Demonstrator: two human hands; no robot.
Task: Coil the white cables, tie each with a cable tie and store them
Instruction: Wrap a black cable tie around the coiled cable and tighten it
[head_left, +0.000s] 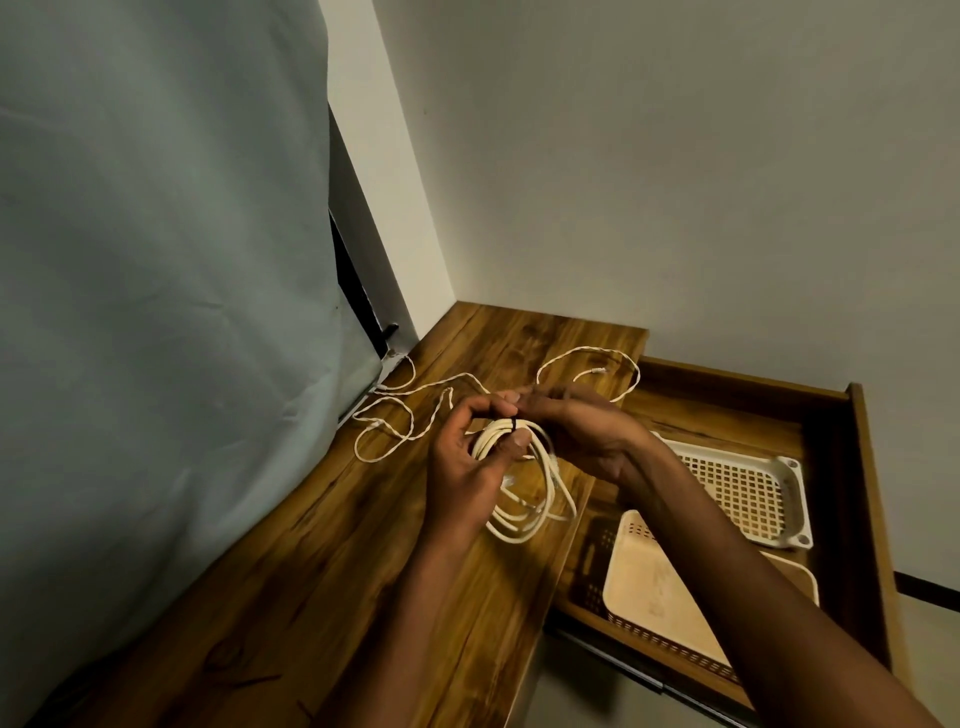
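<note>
A coiled white cable (540, 499) hangs above the wooden tabletop (332, 561). My left hand (462, 467) grips the top of the coil between thumb and fingers. A thin black cable tie (514, 426) wraps the bundle there. My right hand (576, 426) pinches the tie from the right, fingertips meeting the left hand's. A second white cable (410, 410), thin and braided, lies loose in wide loops on the table behind my hands, its connector end (597, 372) near the table's right edge.
An open wooden drawer (857, 499) sits to the right, below table level. It holds a white perforated basket (748, 493) and a cream basket (660, 587). A grey curtain (156, 260) hangs along the left; walls close the back corner.
</note>
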